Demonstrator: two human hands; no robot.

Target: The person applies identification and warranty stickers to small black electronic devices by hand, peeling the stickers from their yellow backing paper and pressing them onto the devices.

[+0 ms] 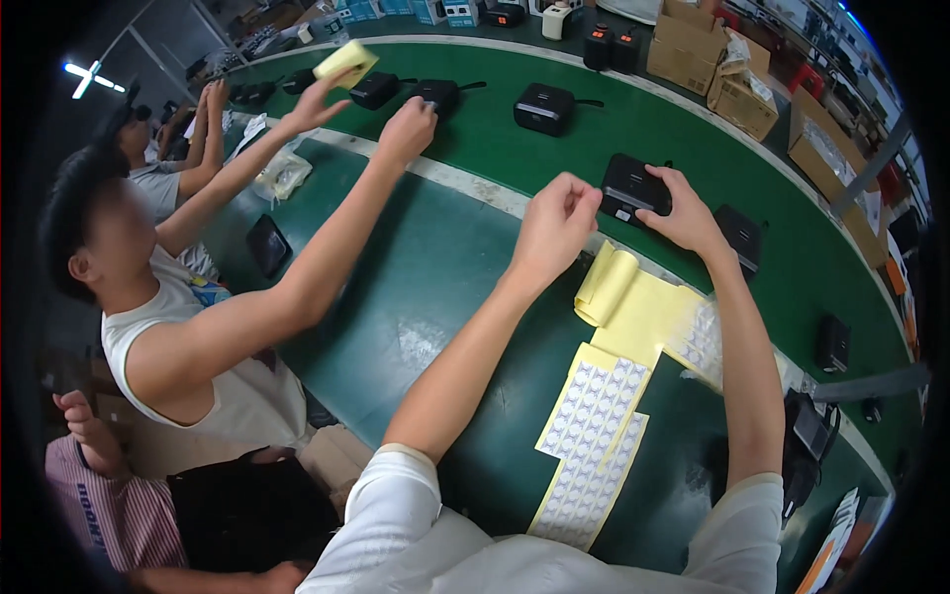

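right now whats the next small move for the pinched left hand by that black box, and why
Probably bring the left hand across to the black device and press down whatever its pinched fingertips hold; what that is can't be seen. The right hand already steadies the device, and the sticker sheets lie just below.

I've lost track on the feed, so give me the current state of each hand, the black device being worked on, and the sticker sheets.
Right hand: gripping the black device, holding it on the belt.
Left hand: fingertips pinched together beside the device, not touching it.
Black device: flat on the green belt.
Sticker sheets: flat on the table.
Yellow backing sheet: peeled, one end curled.
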